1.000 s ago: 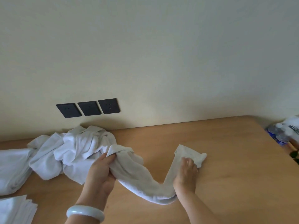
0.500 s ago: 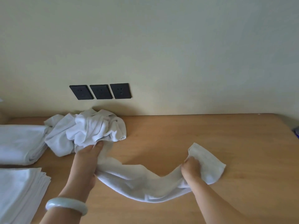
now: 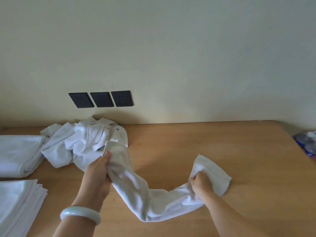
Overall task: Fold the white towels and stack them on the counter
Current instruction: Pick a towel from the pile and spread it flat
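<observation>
Soft, dimmish light. Faint shadow on counter [image 3: 171, 151] by towel [image 3: 136, 190]. Towel w/ slight motion blur. Wide-angle bend at edges; wall [image 3: 188, 48] greyer toward top.

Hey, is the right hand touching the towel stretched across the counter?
Touching. The head view shows the right hand with fingers curled round one end of the towel, bunching it.

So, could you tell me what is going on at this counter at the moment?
A person is sorting out towels. The left hand and the right hand each grip one end of a single white towel, which lies bunched like a rope on the wooden counter between them, not yet spread or folded. A crumpled pile of unfolded towels lies behind the left hand by the wall, and a folded stack sits at the near left edge.
</observation>
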A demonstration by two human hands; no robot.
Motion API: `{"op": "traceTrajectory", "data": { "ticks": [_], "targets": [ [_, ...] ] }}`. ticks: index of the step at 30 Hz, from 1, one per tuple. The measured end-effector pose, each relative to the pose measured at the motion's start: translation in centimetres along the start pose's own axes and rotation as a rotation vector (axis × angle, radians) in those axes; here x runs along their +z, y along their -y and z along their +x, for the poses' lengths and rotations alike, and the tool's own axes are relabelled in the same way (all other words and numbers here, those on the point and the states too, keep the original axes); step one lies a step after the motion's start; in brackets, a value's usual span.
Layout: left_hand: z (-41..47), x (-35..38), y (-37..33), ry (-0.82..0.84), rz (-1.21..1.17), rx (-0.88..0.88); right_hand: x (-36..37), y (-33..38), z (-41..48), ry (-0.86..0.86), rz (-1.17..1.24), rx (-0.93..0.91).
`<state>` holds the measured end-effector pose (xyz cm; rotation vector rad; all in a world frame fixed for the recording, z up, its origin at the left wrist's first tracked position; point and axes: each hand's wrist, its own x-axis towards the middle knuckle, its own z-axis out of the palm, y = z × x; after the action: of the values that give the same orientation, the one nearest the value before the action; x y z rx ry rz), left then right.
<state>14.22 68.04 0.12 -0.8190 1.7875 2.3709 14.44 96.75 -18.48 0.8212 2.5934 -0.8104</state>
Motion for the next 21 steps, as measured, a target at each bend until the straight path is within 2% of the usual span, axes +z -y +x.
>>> {"op": "traceTrajectory", "data": {
  "ticks": [3,7,12,14,16,18,21],
  "targets": [
    [0.3,0.0,0.2,-0.02,0.004,-0.042,-0.1,-1.0,0.1,-0.048,-0.034,-0.011],
    [0.0,1.2,0.4,-0.015,0.009,-0.119,0.8,-1.0,-0.4,-0.098,-0.131,0.088],
    [0.0,1.7,0.4,0.003,0.031,-0.13,0.6,-0.6,-0.6,-0.049,-0.088,0.065],
    [0.2,1.6,0.5,0.011,0.055,-0.118,-1.1,0.4,-1.5,-0.124,0.154,-0.02],
    [0.5,1.7,0.7,0.015,0.097,-0.077,-3.6,2.5,-3.1,-0.17,0.517,-0.06],
    [0.7,2.4,0.8,0.025,0.162,-0.017,-6.1,5.1,-4.5,-0.112,0.831,-0.039],
    [0.6,4.2,0.9,0.122,0.244,0.027,-8.5,8.8,-6.8,-0.002,1.146,-0.087]
  ]
}}
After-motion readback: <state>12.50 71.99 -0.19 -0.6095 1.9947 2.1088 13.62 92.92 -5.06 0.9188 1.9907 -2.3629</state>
